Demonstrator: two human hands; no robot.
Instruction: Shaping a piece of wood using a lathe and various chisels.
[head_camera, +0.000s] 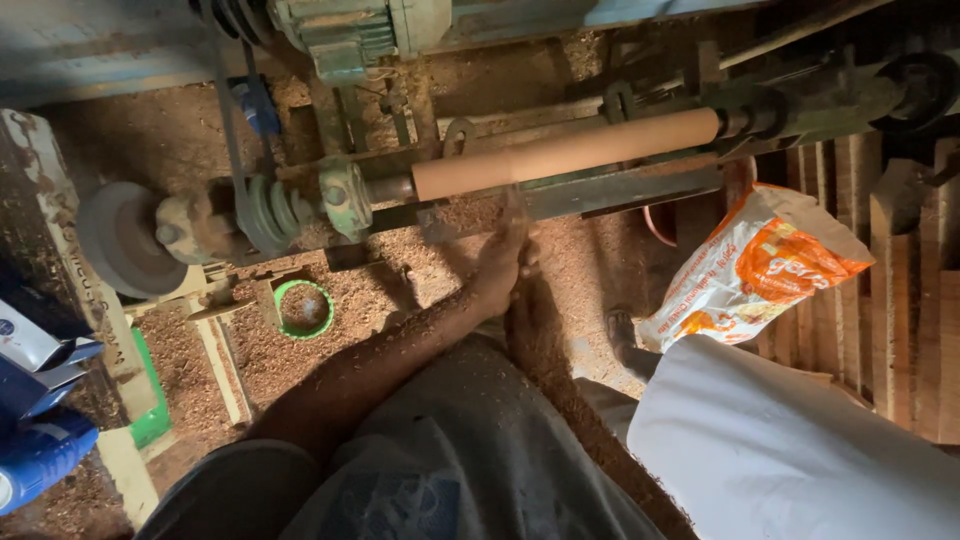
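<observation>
While mounted between lathe (300, 205) centres: wooden cylinder (565, 152), horizontal, above tool rest (620, 188). Left hand (503, 262) (sawdust-coated), fingers curled around turning tool (515, 205), just below cylinder. Right hand: not visible. Green ring (304, 307) near lathe's left end, on sawdust.

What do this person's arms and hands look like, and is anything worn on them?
Only the left hand shows plainly: bare, no glove, ring or watch visible. Its forearm is bare too, flecked all over with sawdust. The right side shows only a loose white sleeve; that hand is out of view.
</observation>
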